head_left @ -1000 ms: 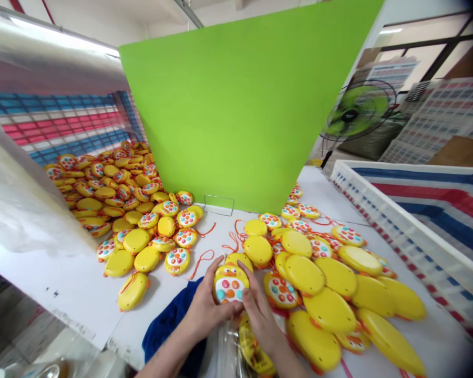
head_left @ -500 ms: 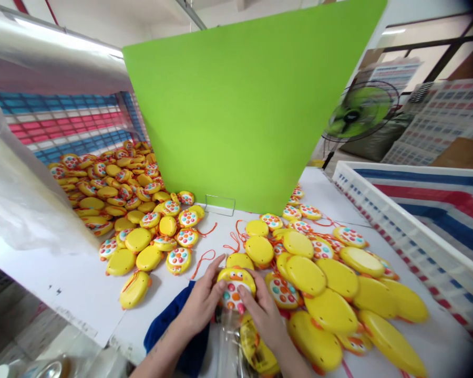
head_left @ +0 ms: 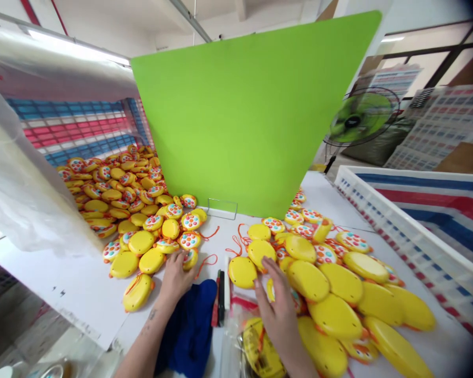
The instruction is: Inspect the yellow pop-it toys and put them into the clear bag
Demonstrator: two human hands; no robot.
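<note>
"Fingers of the left hand (head_left: 177, 278), in the head view: how do they stand?"

"They curve over a yellow toy (head_left: 190, 258) at the near right edge of the left pile (head_left: 141, 242). I cannot tell whether they pinch it or only touch it."

"And the right hand (head_left: 278, 310)?"

"Its fingers are spread, thumb and forefinger well apart, at the left side of the right heap (head_left: 333, 315). The fingertips overlap one plain yellow back (head_left: 261, 253); whether they touch it, I can't make out."

"What lies between the hands?"

"On the white desk (head_left: 216, 244), a blue cloth (head_left: 189, 331) sits just right of the left forearm. Right of the cloth are a red pen (head_left: 215, 307) and a black pen (head_left: 221, 299), side by side. Nearer and to the right, a yellow toy shows through clear plastic (head_left: 260, 349)."

"Farther off?"

"A green board (head_left: 236, 126) stands upright across the far side; a white crate (head_left: 390, 223) stands at the right."
</note>
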